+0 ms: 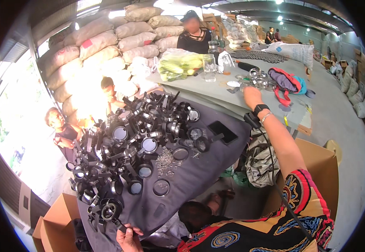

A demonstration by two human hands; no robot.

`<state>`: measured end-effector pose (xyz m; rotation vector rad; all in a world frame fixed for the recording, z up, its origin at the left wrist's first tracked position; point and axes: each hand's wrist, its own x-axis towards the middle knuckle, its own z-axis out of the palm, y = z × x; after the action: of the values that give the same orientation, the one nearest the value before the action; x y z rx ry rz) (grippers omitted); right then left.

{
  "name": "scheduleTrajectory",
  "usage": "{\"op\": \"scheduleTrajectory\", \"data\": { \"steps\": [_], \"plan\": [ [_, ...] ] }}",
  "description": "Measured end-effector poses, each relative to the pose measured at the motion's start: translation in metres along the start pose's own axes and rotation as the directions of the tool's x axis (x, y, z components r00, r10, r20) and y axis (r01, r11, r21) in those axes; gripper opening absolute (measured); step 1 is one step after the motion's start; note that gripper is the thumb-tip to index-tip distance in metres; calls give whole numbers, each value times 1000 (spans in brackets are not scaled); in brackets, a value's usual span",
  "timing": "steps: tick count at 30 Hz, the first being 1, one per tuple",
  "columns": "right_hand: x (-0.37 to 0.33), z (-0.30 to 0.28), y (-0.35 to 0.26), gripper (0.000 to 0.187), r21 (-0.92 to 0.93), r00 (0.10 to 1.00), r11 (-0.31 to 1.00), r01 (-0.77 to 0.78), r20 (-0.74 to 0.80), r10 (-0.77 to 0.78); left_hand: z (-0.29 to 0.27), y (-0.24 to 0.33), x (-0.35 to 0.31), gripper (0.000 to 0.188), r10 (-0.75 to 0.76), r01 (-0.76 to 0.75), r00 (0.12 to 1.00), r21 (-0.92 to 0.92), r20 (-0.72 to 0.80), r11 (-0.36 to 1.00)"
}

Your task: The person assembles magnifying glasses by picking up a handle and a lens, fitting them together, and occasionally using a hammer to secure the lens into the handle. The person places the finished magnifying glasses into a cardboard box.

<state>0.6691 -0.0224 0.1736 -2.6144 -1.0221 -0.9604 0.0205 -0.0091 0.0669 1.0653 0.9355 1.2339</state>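
Observation:
My left hand (128, 239) is closed at the near edge of the dark cloth, thumb and fingers pinching the handle of a black ring-shaped part (110, 211). Beyond it lies a large heap of similar black handled parts (121, 147), some with pale discs inside. Small clear and metal bits (165, 163) are piled beside a round dark-rimmed lid (161, 187). My right hand (253, 97) stretches to the far green-grey table, right at a cluster of shiny metal rings (259, 79). Its fingertips are hidden, so their grip does not show.
A phone (223, 132) lies on the dark cloth (191, 180). The far table holds a bag of green produce (178, 65), a glass (209, 69) and a red-blue pouch (289, 80). People stand beyond and to the left; a dark-haired head (194, 215) is close below. Cardboard boxes (316, 164) flank me.

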Motion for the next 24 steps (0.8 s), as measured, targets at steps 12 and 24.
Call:
{"op": "scheduleTrajectory", "data": {
  "steps": [12, 24],
  "plan": [
    [-147, -119, -185, 15, 882, 723, -230, -410, 161, -672, 26, -7, 30, 25, 105, -78, 986, -200, 127, 977],
    [-258, -126, -289, 28, 425, 259, -210, -881, 60, -964, 32, -11, 19, 41, 55, 6, 970, -248, 236, 969]
  ]
}}
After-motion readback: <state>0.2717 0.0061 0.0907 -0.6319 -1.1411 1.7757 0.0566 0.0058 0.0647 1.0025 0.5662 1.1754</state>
